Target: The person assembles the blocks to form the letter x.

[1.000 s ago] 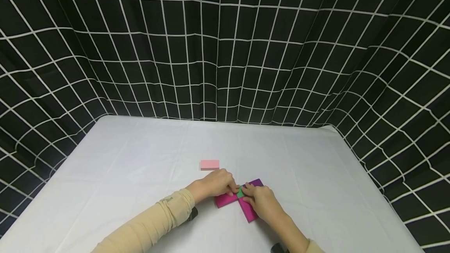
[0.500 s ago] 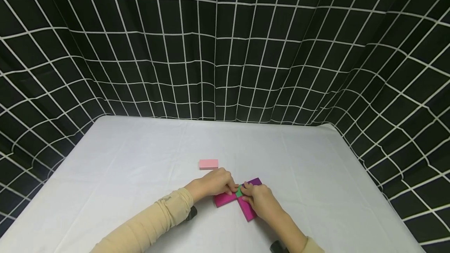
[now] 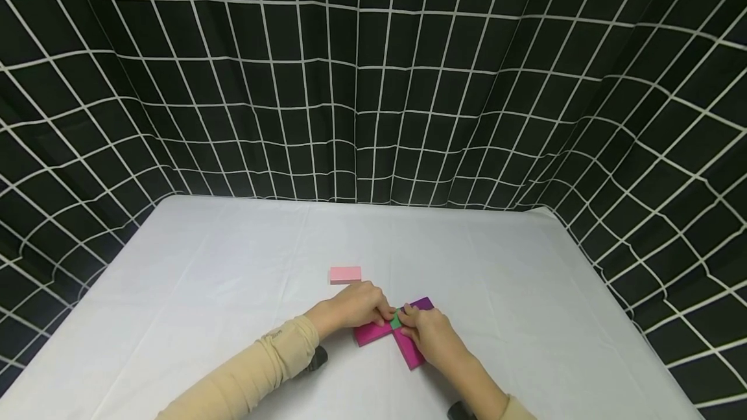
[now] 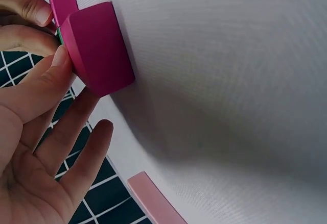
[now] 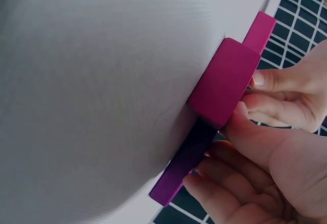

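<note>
In the head view, several flat blocks meet in a pinwheel around a small green piece [image 3: 396, 322]. A magenta block [image 3: 371, 334] points left, a second magenta block [image 3: 410, 352] points toward the person, and a purple block [image 3: 423, 303] points to the far right. My left hand [image 3: 357, 304] pinches the left magenta block [image 4: 99, 48], thumb along its edge and fingers behind. My right hand [image 3: 433, 336] grips at the corner, its thumb on the near magenta block [image 5: 225, 81] and its other fingers along the purple block [image 5: 181, 168]. Fingers partly cover the green piece.
A light pink block [image 3: 345, 275] lies alone just beyond the left hand. White cloth covers the table [image 3: 233, 245]. Black curtains [image 3: 362, 83] with a white grid surround its back and sides. Dark wrist devices [image 3: 317, 359] sit under the forearms.
Both hands keep nearly the same grip and place. The whole view shifts slightly, while the blocks stay in the same arrangement.
</note>
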{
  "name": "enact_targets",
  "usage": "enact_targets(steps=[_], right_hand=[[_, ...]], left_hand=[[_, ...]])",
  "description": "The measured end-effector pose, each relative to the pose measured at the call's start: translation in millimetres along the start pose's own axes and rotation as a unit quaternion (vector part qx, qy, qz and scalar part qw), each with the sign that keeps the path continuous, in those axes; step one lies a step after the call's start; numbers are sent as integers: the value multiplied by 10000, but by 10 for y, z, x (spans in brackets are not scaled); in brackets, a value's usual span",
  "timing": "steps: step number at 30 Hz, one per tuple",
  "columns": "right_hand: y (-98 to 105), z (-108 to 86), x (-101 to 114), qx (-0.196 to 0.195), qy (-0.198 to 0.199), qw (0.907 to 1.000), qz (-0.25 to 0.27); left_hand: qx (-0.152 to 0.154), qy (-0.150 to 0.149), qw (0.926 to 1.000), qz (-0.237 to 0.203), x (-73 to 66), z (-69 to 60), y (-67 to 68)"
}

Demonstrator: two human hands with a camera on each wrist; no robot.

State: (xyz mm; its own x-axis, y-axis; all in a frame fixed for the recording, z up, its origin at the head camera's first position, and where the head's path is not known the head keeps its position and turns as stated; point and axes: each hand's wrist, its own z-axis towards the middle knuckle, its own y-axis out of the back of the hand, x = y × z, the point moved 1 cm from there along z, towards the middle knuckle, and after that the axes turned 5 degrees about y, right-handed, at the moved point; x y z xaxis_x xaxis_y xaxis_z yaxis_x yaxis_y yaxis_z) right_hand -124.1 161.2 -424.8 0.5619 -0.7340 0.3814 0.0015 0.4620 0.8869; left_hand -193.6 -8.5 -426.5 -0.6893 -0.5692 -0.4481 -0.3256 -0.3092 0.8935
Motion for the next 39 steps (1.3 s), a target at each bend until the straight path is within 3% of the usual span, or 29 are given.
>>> enact_targets(steps=[4,10,16,20,23,27,34,39], right_hand=[[-2,-4,2,-9,28,10000,-33],[10,-10,12,-25,60,10000,-48],[10,-5,1,-105,19,9997,-201],[11,-7,1,-124,-56,9996,-235],[14,-15,1,-147,-66,9996,-222],[12,-23,-1,-150,-71,9997,-190],[-2,-24,0,-159,-44,9997,-201],[-14,-16,8,-167,19,9997,-178]], left_hand=[[-10,-61,10000,69,6,-7,6],[-115,44,9997,-224,26,-34,56],[-683,556,9955,-357,140,-65,217],[-1090,932,9889,-376,321,-94,300],[-1206,1224,9847,-287,451,-116,337],[-1126,1467,9824,-257,578,-138,355],[-847,1321,9875,-155,698,-135,309],[-857,1342,9872,-67,724,-105,295]])
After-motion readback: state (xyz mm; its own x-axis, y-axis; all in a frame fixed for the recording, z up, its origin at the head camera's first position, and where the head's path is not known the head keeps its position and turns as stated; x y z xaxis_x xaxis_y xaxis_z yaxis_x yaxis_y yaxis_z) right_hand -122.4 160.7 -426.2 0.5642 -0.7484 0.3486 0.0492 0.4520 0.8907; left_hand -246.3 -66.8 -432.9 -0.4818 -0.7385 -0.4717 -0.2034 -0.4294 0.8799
